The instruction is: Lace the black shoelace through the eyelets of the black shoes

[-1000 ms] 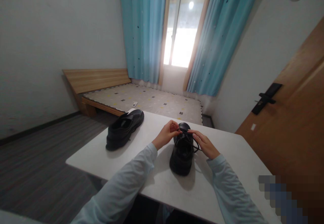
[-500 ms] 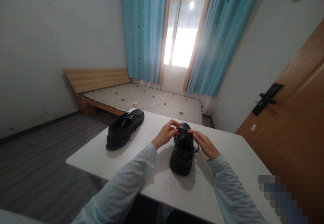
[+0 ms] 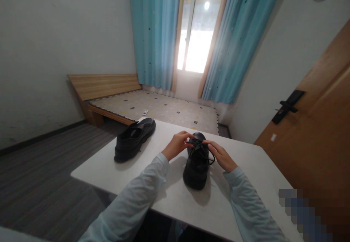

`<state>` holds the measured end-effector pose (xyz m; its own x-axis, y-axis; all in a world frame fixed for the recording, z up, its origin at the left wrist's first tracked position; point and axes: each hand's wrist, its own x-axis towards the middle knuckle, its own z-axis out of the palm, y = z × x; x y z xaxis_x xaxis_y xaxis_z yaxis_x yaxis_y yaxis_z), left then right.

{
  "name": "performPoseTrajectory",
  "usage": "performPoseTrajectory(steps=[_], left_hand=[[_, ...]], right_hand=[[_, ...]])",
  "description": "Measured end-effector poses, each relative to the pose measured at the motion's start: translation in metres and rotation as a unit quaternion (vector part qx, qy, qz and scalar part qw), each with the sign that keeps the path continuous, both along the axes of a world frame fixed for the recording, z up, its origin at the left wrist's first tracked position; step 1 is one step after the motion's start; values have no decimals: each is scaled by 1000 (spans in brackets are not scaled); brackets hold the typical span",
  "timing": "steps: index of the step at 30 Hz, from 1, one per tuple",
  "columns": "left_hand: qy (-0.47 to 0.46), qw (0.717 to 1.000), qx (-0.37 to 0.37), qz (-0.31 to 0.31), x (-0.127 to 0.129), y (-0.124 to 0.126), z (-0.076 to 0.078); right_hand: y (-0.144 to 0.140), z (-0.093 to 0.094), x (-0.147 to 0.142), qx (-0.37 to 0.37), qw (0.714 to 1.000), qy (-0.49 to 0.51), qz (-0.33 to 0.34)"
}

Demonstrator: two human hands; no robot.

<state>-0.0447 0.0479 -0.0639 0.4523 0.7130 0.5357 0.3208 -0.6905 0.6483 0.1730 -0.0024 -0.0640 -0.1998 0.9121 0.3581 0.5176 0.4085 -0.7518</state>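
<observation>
Black lace-up shoe (image 3: 195, 178), toe pointing away, between left grip (image 3: 177, 145), narrow on laces (image 3: 198, 142), and right grip (image 3: 221, 155), hold unclear.

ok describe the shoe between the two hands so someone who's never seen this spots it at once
Start at the smooth white table in front of the pale patterned mattress. Near the table's middle stands a black lace-up shoe, toe pointing towards the mattress. Unlike the other black shoe, to its left, it has a bare left hand and bare right hand at its black laces.
</observation>
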Motion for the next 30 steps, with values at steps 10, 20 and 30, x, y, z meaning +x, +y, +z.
performPoseTrajectory(steps=[10,20,30], left_hand=[[-12,994,82,77,-5,0,1],[-100,992,4,80,-7,0,8],[-302,906,-278,-100,0,2,4]], right_hand=[[-1,1,-1,5,1000,-5,-7],[-2,-3,2,-46,999,-8,-5],[-5,1,-1,-46,999,-19,-8]])
